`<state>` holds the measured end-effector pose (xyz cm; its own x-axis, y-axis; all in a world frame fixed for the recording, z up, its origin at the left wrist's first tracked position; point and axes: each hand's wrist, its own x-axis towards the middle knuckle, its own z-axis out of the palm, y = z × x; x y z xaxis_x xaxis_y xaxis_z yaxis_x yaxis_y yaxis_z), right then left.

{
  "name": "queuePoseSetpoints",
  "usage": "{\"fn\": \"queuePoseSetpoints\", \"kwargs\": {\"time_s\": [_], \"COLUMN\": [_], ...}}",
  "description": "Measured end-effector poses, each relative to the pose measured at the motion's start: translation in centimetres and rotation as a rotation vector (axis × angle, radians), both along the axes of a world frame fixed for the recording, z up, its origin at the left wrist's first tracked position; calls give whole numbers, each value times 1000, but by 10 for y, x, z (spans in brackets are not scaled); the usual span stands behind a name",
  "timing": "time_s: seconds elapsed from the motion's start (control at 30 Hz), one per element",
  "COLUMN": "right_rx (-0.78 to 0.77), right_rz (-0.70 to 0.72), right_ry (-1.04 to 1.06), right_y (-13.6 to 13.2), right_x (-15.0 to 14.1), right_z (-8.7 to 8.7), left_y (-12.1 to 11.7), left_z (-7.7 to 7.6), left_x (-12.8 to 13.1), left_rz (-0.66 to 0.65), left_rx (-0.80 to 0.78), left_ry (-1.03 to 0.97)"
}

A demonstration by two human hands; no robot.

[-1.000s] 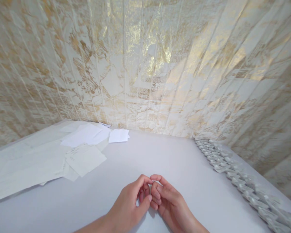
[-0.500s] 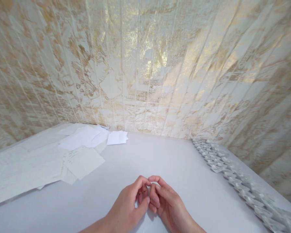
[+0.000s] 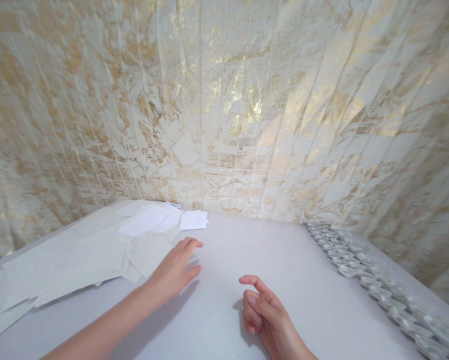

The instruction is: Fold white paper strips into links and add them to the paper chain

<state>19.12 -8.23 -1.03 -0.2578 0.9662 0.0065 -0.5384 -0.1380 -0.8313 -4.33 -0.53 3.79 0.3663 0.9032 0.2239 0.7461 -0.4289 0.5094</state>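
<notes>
My left hand (image 3: 179, 267) reaches forward above the table, near the right edge of a fanned stack of white paper pieces (image 3: 148, 252). Its fingers and thumb are spread apart, with nothing seen between them. Closer to me on the right, my right hand (image 3: 264, 312) rests palm inward over the bare tabletop. The index finger there stands out in a loose bend, while the other fingers curl under the thumb. I see no object in it. Beyond the left hand lies a small stack of white paper squares (image 3: 193, 220).
Large white paper sheets (image 3: 70, 260) overlap across the left of the white table (image 3: 224, 260). Brighter white sheets (image 3: 149, 218) lie behind. Rows of small folded paper pieces (image 3: 378, 290) run down the right side. A gold-patterned curtain (image 3: 224, 100) hangs along the back.
My hands were together at the fingertips and are now apart. The left hand has moved forward and left toward the papers, its fingers spreading. The right stays nearly in place. The view has shifted slightly left.
</notes>
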Motion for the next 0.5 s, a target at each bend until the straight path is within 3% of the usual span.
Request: {"fn": "queuePoseSetpoints", "kwargs": {"time_s": [0.1,0.2,0.23,0.33,0.5], "right_rx": [29,38,35,33,53], "right_rz": [0,2,-2,-12,-3], "right_ry": [4,4,7,18,11], "right_y": [2,4,4,4,7], "right_x": [0,0,0,0,0], "right_z": [0,-1,-2,-6,-13], "left_y": [11,13,13,14,14], "left_z": [-4,-20,-26,-39,-36], "left_x": [-46,-75,-80,-84,-81], "left_rz": [145,295,335,390,374], "left_rx": [29,50,46,53,96], "left_ry": [130,302,422,488,477]}}
